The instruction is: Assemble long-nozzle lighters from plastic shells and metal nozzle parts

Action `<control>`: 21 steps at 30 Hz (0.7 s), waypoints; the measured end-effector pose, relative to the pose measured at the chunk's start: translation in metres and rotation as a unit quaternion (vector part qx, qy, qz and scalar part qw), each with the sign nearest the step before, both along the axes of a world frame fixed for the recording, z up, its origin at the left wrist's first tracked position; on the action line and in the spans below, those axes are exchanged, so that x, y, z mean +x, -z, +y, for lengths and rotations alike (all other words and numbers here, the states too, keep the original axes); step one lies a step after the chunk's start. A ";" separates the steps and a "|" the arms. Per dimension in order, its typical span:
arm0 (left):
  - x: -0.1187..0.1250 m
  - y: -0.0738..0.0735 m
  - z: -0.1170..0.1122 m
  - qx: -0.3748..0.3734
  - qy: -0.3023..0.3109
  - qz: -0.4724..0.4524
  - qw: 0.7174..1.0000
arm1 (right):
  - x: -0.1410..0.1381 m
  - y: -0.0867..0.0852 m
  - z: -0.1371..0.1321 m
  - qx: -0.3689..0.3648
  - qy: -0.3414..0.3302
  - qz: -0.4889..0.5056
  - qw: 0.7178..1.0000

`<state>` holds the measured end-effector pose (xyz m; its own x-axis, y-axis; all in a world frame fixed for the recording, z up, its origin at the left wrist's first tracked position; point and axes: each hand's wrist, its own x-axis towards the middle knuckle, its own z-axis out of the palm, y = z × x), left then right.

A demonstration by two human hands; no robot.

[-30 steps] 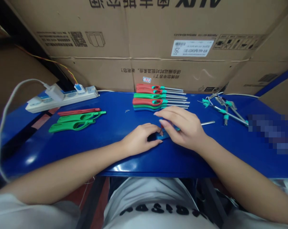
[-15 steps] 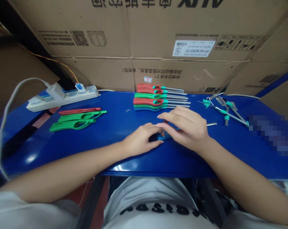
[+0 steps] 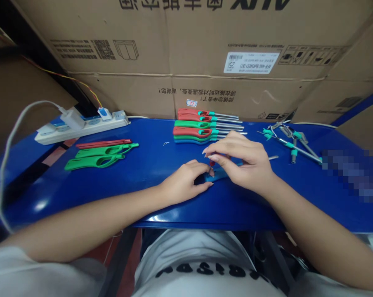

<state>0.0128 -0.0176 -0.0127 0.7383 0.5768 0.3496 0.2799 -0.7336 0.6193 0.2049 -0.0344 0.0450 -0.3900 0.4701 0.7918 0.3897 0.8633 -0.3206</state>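
A blue long-nosed lighter [image 3: 220,174] lies on the blue table in front of me, its metal tube pointing right and partly hidden by my hand. My left hand [image 3: 185,181] grips the handle's left end between thumb and fingers. Above the lighter, my right hand [image 3: 246,163] pinches a small screwdriver [image 3: 211,163] with a red handle, upright, its tip down at the lighter by my left fingertips. The exact contact is too small to make out.
Behind my hands lie several stacked red, green and blue lighters [image 3: 191,132]. Green handle shells [image 3: 95,162] and red ones [image 3: 102,144] are at left, near a white power strip [image 3: 93,123]. Loose metal tubes with wires [image 3: 293,144] lie right. A cardboard box [image 3: 199,62] stands behind.
My right hand has risen slightly and its fingers have shifted, so the red screwdriver shows more. My left hand stays almost in place on the lighter.
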 end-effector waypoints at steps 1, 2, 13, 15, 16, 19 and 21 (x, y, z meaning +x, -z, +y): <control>0.000 0.001 0.000 0.004 -0.001 -0.003 1.000 | 0.001 0.000 0.000 0.020 0.011 -0.006 1.000; 0.001 0.002 0.000 0.008 -0.003 -0.006 1.000 | 0.001 0.000 -0.001 0.041 0.023 -0.016 0.999; 0.001 0.000 -0.001 0.012 -0.025 -0.001 1.000 | 0.000 0.007 -0.003 0.001 0.017 -0.075 0.997; 0.001 0.000 -0.002 0.010 -0.026 0.002 1.000 | -0.001 0.005 -0.003 -0.036 0.000 -0.045 0.998; 0.001 0.000 -0.002 0.010 -0.025 0.001 1.000 | 0.000 0.004 -0.003 -0.044 -0.004 -0.039 0.998; 0.001 0.002 -0.001 0.011 -0.022 -0.004 1.000 | 0.000 0.002 -0.003 -0.039 -0.007 -0.046 0.998; 0.001 0.004 -0.001 0.014 -0.023 -0.006 1.000 | 0.000 0.001 -0.004 -0.023 -0.007 -0.052 0.998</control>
